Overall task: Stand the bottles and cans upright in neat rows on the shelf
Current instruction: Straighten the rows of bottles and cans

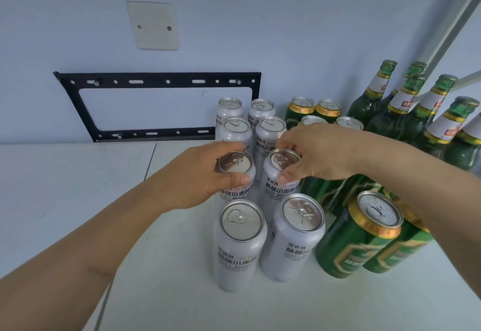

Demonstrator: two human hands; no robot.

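Left hand point(197, 174) gripping a white can point(235, 174), right hand point(320, 153) pinching another white can's point(279, 174) rim; right forearm hiding green cans point(359, 234).

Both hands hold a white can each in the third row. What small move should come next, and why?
Probably let go with both the left hand and right hand: their white cans already stand upright, in line with the rows behind and in front.
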